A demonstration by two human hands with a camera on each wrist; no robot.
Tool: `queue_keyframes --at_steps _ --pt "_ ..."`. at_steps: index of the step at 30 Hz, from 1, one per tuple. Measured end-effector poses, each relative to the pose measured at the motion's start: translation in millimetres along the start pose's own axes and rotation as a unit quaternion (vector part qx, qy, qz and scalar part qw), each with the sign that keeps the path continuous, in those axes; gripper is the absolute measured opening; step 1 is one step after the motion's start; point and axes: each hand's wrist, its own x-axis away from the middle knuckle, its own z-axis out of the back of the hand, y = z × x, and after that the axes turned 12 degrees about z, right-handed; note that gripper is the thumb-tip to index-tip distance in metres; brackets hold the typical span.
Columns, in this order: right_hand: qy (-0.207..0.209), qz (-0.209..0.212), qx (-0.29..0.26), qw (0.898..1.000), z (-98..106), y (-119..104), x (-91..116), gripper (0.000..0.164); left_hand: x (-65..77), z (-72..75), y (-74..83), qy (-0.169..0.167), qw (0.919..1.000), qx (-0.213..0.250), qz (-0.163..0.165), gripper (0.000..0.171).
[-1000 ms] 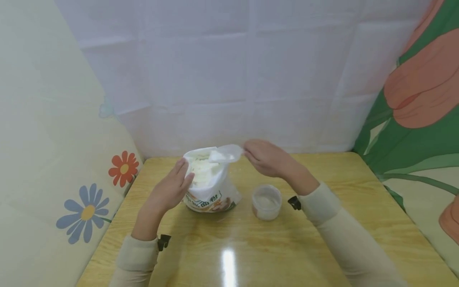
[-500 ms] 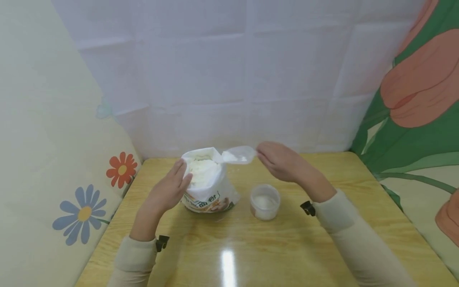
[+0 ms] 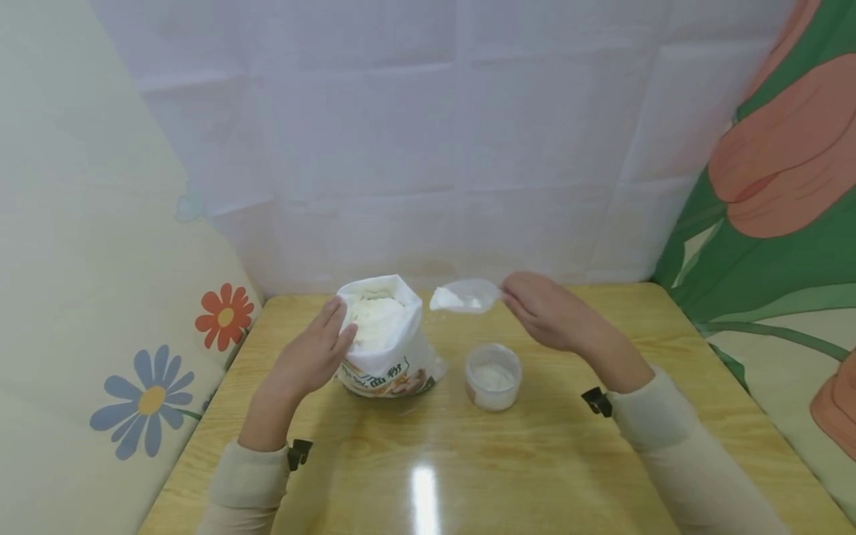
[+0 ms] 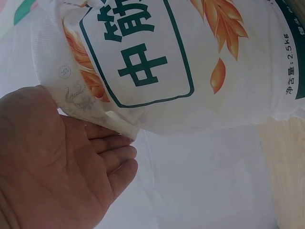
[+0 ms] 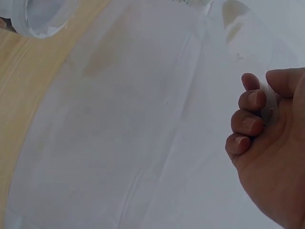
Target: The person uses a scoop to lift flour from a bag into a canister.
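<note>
1. On my feed, the left hand [image 3: 309,360], fingers fairly straight, rests against the upright flour bag [image 3: 394,357] on the table [image 3: 521,468].
2. I see the right hand [image 3: 550,312], fingers curled, gripping the scoop [image 3: 480,294] of powder [image 3: 446,299] beyond the tub [image 3: 493,400].

Setting: I face a pale, lilac-tinged sheet [image 3: 428,134] marked with fold creases. Tabletop [image 3: 521,475] before me: yellowish wood grain, glossy, rounded far corners; one bright, elongated reflection [image 3: 425,499] near its front. My left: cream backdrop [image 3: 67,148], red flower [image 3: 224,316], blue flower [image 3: 143,401]. My right: large pinkish tulips [image 3: 789,141], green leaves [image 3: 822,253].
</note>
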Motion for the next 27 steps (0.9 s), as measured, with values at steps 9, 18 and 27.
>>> queue_keyframes --at_steps 9,18,27 --pt "0.008 -0.013 -0.019 1.000 -6.4 10.0 22.4 0.019 2.1 3.4 0.3 -0.001 1.0000 -0.008 0.002 0.069" --pt "0.000 -0.037 -0.037 0.999 -17.1 16.6 44.9 0.020 2.3 2.3 0.4 0.007 0.9999 -0.014 0.005 0.069" --pt "0.002 -0.033 -0.033 0.999 -23.1 18.4 64.0 0.017 3.2 1.9 3.7 0.006 1.0000 -0.005 0.001 0.068"
